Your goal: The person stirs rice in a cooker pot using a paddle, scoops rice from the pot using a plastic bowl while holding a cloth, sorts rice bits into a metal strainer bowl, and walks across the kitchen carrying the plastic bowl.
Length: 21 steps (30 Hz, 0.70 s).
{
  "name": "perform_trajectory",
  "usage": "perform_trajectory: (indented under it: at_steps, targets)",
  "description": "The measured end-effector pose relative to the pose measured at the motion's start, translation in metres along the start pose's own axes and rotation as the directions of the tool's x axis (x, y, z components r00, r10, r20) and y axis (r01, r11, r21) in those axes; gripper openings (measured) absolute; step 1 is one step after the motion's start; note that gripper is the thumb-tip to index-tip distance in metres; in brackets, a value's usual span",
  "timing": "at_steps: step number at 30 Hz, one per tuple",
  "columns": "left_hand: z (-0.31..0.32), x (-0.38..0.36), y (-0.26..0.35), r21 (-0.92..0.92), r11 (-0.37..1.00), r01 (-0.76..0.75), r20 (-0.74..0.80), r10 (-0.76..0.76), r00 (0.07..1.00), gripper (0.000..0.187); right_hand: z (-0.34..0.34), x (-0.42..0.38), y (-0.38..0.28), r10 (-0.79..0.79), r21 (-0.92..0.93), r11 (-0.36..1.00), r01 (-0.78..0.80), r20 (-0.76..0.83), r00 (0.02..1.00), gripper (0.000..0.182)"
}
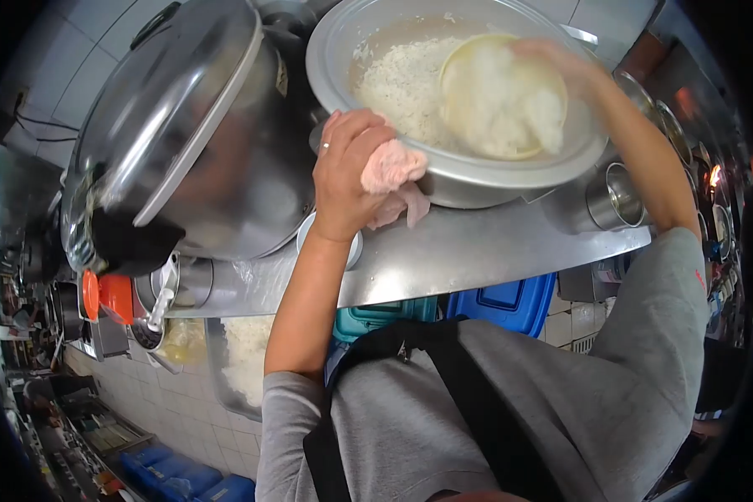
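Note:
A large metal bowl (510, 171) holding white rice (402, 88) stands on the steel counter. My left hand (351, 155), with a ring on one finger, is closed round a pink cloth (391, 167) at the bowl's near left rim. Inside the bowl at the right, my right hand (552, 63) grips the far edge of a round, pale yellow bowl (456, 79). White rice, smeared by motion, shows in that smaller bowl, which is tilted. My right fingertips are blurred.
A big metal cooker (259, 167) with a raised lid (176, 92) stands at the left. A metal pot (615, 197) is at the counter's (443, 251) right end. Below are a tray of rice (247, 356), a blue lid (506, 303) and a green lid (385, 315).

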<state>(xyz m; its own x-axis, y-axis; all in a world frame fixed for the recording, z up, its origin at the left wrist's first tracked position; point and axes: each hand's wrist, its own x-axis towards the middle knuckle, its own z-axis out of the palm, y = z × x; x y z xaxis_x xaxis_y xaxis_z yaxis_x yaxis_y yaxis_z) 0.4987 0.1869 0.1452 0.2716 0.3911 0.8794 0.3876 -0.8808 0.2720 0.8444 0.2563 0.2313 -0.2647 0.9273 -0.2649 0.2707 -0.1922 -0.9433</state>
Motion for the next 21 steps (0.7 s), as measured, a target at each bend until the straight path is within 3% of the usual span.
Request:
perform_trajectory:
  at_steps: [1,4,6,7,9,10,11,12,14,15,17,18,19,20,21]
  targets:
    - [-0.003,0.002,0.006,-0.05,0.998,0.035,0.005,-0.034,0.999,0.046,-0.004,-0.01,-0.004,-0.018,0.182,0.983,0.021,-0.021,1.0,0.037]
    - [-0.019,-0.014,0.033,-0.127,0.984,0.121,-0.018,-0.124,0.992,0.045,-0.027,-0.022,0.001,-0.131,0.286,0.945,0.156,-0.104,0.986,0.038]
    - [-0.037,-0.038,0.058,-0.197,0.98,0.029,0.049,-0.02,0.999,0.042,-0.023,-0.032,-0.01,-0.199,0.313,0.924,0.221,-0.101,0.975,0.038]
    - [-0.046,-0.058,0.073,-0.237,0.968,0.089,0.092,-0.069,0.993,0.039,-0.001,-0.045,-0.018,-0.243,0.321,0.911,0.26,-0.094,0.965,0.038]
    - [-0.067,-0.098,0.098,-0.221,0.954,0.204,0.12,-0.181,0.976,0.037,0.075,-0.069,-0.043,-0.092,0.364,0.898,0.247,-0.393,0.915,0.042]
    - [-0.078,-0.119,0.106,-0.226,0.932,0.284,0.193,-0.243,0.951,0.035,0.059,-0.06,-0.031,-0.197,0.4,0.881,0.251,-0.173,0.965,0.044]
    - [-0.088,-0.142,0.116,-0.234,0.902,0.362,0.266,-0.299,0.916,0.032,0.141,-0.077,-0.052,-0.049,0.469,0.835,0.288,-0.459,0.887,0.045]
    - [-0.099,-0.165,0.124,-0.202,0.895,0.397,0.249,-0.346,0.905,0.032,0.184,-0.079,-0.055,-0.042,0.477,0.842,0.253,-0.41,0.911,0.045]
    - [-0.11,-0.209,0.14,-0.199,0.776,0.598,0.37,-0.505,0.779,0.035,0.24,-0.084,-0.045,-0.074,0.43,0.873,0.231,-0.35,0.934,0.044]
    - [-0.115,-0.225,0.147,-0.192,0.756,0.626,0.397,-0.523,0.754,0.037,0.255,-0.073,-0.025,-0.176,0.389,0.888,0.244,-0.202,0.964,0.045]
    - [-0.12,-0.252,0.159,-0.213,0.71,0.671,0.421,-0.553,0.719,0.038,0.345,-0.075,-0.007,-0.246,0.338,0.908,0.249,-0.053,0.968,0.044]
    - [-0.123,-0.257,0.162,-0.238,0.666,0.707,0.454,-0.567,0.687,0.039,0.372,-0.063,0.001,-0.479,0.04,0.874,0.485,0.242,0.844,0.043]
    - [-0.127,-0.263,0.162,-0.236,0.645,0.727,0.482,-0.572,0.664,0.039,0.424,-0.074,0.0,-0.455,-0.043,0.876,0.481,0.255,0.853,0.041]
    - [-0.133,-0.263,0.163,-0.232,0.645,0.728,0.479,-0.576,0.663,0.039,0.467,-0.075,0.017,-0.641,-0.145,0.721,0.677,0.231,0.732,0.044]
    - [-0.138,-0.264,0.165,-0.199,0.661,0.723,0.462,-0.587,0.664,0.04,0.496,-0.073,0.026,-0.754,-0.447,0.422,0.789,0.31,0.579,0.05]
